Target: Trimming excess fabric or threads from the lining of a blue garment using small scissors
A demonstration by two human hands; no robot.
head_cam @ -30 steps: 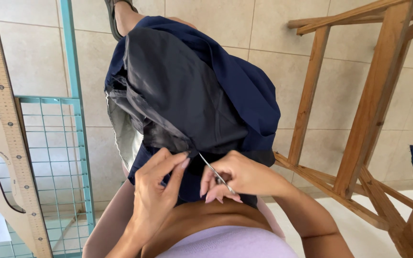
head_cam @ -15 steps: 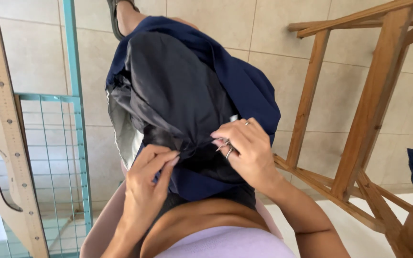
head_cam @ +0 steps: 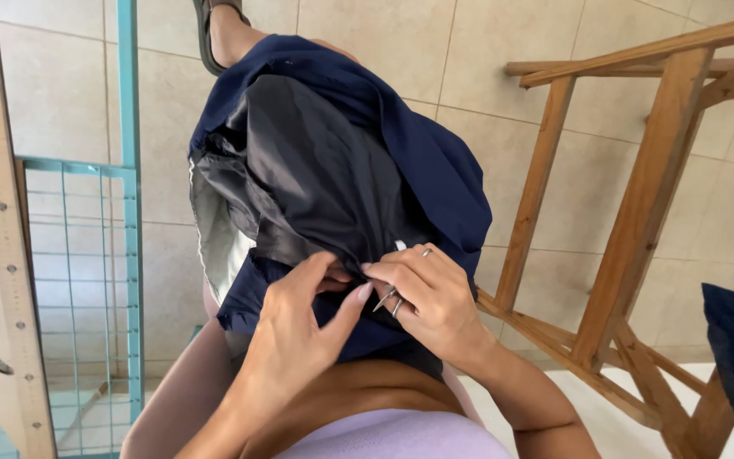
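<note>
Head view: the navy garment with its dark grey lining turned outward is draped over my raised leg, which spreads the cloth taut and brings the seam directly under both hands. My left hand is closed in a pinch on a fold of the lining, steadying it. My right hand, touching the same spot just beside it, grips small metal snips, points toward the pinched seam.
</note>
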